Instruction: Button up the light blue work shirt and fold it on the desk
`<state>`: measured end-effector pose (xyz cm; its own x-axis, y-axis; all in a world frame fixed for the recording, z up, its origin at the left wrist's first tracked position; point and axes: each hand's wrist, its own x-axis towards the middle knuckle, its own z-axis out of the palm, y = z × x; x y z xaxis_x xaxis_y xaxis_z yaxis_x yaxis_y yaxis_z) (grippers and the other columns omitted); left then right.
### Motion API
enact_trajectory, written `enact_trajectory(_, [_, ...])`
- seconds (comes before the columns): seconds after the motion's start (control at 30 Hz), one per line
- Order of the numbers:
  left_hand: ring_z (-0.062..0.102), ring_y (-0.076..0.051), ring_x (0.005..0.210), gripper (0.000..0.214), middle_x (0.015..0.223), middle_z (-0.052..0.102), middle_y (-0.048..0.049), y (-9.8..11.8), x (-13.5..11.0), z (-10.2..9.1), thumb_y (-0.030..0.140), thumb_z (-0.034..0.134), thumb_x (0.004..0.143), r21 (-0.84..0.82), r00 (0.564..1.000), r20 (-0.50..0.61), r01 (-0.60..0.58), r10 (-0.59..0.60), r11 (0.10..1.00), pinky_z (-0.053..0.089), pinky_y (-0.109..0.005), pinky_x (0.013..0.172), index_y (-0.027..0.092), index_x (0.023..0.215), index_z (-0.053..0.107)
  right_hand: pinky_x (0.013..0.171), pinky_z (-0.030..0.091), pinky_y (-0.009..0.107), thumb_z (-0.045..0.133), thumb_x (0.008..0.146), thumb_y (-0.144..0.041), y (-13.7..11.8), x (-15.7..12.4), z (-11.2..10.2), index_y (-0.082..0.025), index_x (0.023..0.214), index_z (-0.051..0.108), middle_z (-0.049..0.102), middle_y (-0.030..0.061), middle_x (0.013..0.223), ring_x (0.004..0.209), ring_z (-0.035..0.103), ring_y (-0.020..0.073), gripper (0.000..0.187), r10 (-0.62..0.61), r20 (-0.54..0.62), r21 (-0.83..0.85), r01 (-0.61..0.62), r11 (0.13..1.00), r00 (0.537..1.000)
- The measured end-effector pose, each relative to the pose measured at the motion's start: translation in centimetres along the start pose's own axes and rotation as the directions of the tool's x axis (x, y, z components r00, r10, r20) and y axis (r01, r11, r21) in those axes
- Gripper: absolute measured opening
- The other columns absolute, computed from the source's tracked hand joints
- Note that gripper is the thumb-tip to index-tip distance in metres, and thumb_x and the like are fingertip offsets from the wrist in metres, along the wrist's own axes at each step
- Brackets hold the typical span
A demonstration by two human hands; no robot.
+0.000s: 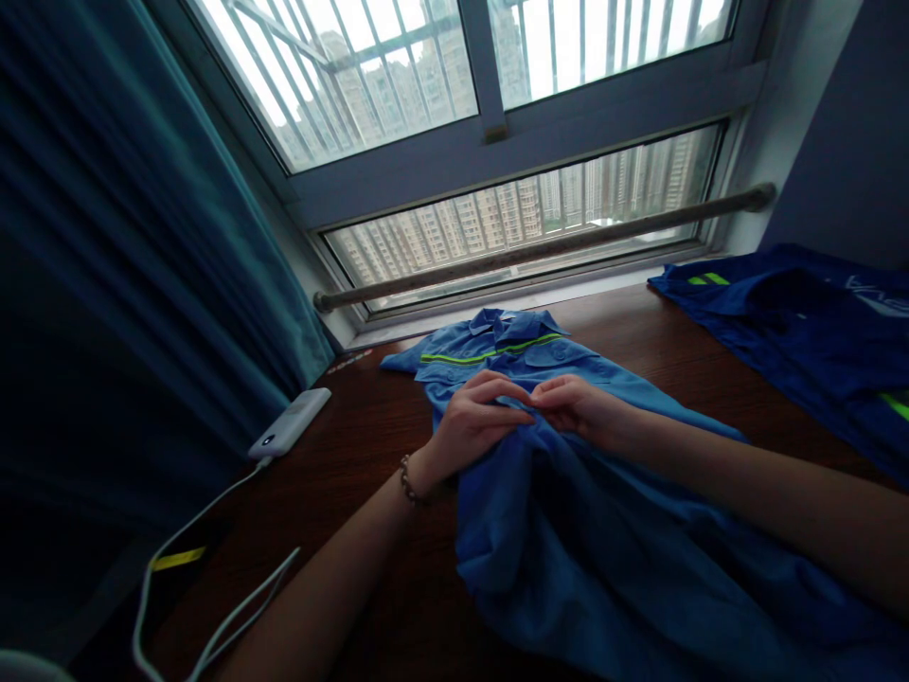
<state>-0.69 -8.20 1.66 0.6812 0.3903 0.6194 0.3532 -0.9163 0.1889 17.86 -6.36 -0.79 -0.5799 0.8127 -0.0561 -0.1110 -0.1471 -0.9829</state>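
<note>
A blue work shirt [589, 559] with a yellow-green stripe lies on the dark wooden table [383, 417], its collar toward the window. Both my hands meet at the middle of its front and pinch the cloth there. My left hand [479, 417], with a bracelet at the wrist, has its fingers closed on the fabric. My right hand [575, 407] comes in from the right, thumb and forefinger pressed together against the left fingertips. Whatever small part of the shirt sits between the fingertips is hidden. Toward me the lower part of the shirt is bunched in folds.
A darker blue garment [795, 322] with yellow-green patches lies at the right. On the left are a white power bank [291, 421] with a white cable [191, 526] and a blue curtain [142, 237]. A metal rail [540, 254] crosses the window behind the table.
</note>
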Motion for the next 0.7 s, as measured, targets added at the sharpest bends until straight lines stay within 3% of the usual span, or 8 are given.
enact_trajectory(0.13, [0.05,-0.018,0.096,0.01,0.098,0.058,-0.0044,-0.2,0.3,-0.5,0.021,0.058,0.08,-0.11,0.99,0.086,0.124,-0.115,0.986,0.041,-0.038,0.089,0.023,0.079,0.067,0.045,0.032,0.018,0.062,0.064,-0.021,-0.1,-0.1,0.1,-0.012,0.061,0.054,0.045,-0.0026,0.051,0.046,0.039,0.0055,0.013,0.151,-0.008,0.191,-0.146,0.971,0.989])
enact_trajectory(0.3, [0.054,-0.017,0.09,0.005,0.096,0.058,-0.0055,0.1,0.2,0.2,0.017,0.057,0.078,-0.124,0.966,0.0,0.255,-0.257,0.959,0.045,-0.034,0.081,0.017,0.08,0.061,0.046,0.033,0.02,0.062,0.067,-0.027,-0.2,0.1,0.1,-0.013,0.068,0.053,0.047,-0.0022,0.056,0.048,0.042,0.0067,0.017,0.186,-0.031,0.133,-0.181,0.974,0.982])
enact_trajectory(0.37, [0.055,-0.015,0.085,0.006,0.091,0.059,-0.0049,0.1,0.0,0.8,0.015,0.056,0.078,-0.143,0.949,-0.01,0.31,-0.314,0.94,0.046,-0.031,0.077,0.016,0.083,0.059,0.047,0.033,0.02,0.061,0.07,-0.032,-0.6,0.0,0.3,-0.014,0.072,0.052,0.047,-0.0025,0.057,0.049,0.042,0.0075,0.02,0.133,-0.094,0.004,-0.133,0.991,0.987])
enact_trajectory(0.43, [0.056,-0.015,0.081,0.009,0.086,0.06,-0.0032,-0.3,-0.4,1.4,0.012,0.053,0.078,-0.139,0.927,0.008,0.371,-0.374,0.918,0.046,-0.03,0.074,0.016,0.085,0.058,0.048,0.034,0.021,0.057,0.073,-0.036,-1.3,-0.5,0.7,-0.015,0.075,0.05,0.047,-0.0025,0.057,0.05,0.044,0.0088,0.022,-0.057,-0.166,-0.225,0.018,0.974,0.984])
enact_trajectory(0.47, [0.056,-0.014,0.078,0.011,0.083,0.061,-0.0022,-0.5,-0.6,1.7,0.011,0.053,0.077,-0.129,0.912,0.014,0.408,-0.41,0.904,0.046,-0.029,0.072,0.016,0.085,0.058,0.049,0.035,0.022,0.055,0.075,-0.036,-1.6,-1.0,1.0,-0.016,0.076,0.05,0.048,-0.0022,0.058,0.052,0.045,0.0096,0.021,-0.18,-0.161,-0.368,0.11,0.923,0.97])
enact_trajectory(0.53, [0.055,-0.013,0.071,0.013,0.079,0.06,-0.0006,-1.0,-0.9,2.1,0.01,0.053,0.074,-0.102,0.875,0.008,0.482,-0.484,0.87,0.045,-0.026,0.066,0.015,0.084,0.058,0.052,0.036,0.024,0.051,0.077,-0.031,-2.2,-2.1,1.7,-0.017,0.076,0.05,0.051,-0.0005,0.061,0.055,0.048,0.0116,0.015,-0.338,0.002,-0.655,0.257,0.71,0.941])
enact_trajectory(0.63, [0.053,-0.012,0.064,0.014,0.074,0.059,0.0011,-1.9,-1.4,2.5,0.008,0.052,0.07,-0.068,0.822,-0.039,0.565,-0.568,0.822,0.043,-0.024,0.06,0.015,0.08,0.058,0.058,0.039,0.027,0.056,0.07,-0.023,-1.9,-3.6,2.2,-0.016,0.081,0.054,0.057,0.0052,0.073,0.065,0.054,0.0175,0.013,-0.173,0.284,-0.911,0.321,0.257,0.943])
enact_trajectory(0.7, [0.053,-0.012,0.062,0.014,0.072,0.059,0.0016,-2.5,-1.7,2.6,0.009,0.051,0.07,-0.031,0.8,-0.068,0.595,-0.596,0.803,0.043,-0.024,0.059,0.015,0.08,0.058,0.064,0.041,0.031,0.063,0.062,-0.019,-1.0,-3.7,1.9,-0.013,0.094,0.055,0.057,0.0125,0.089,0.079,0.056,0.0248,0.034,-0.014,0.262,-0.964,0.263,0.037,0.965])
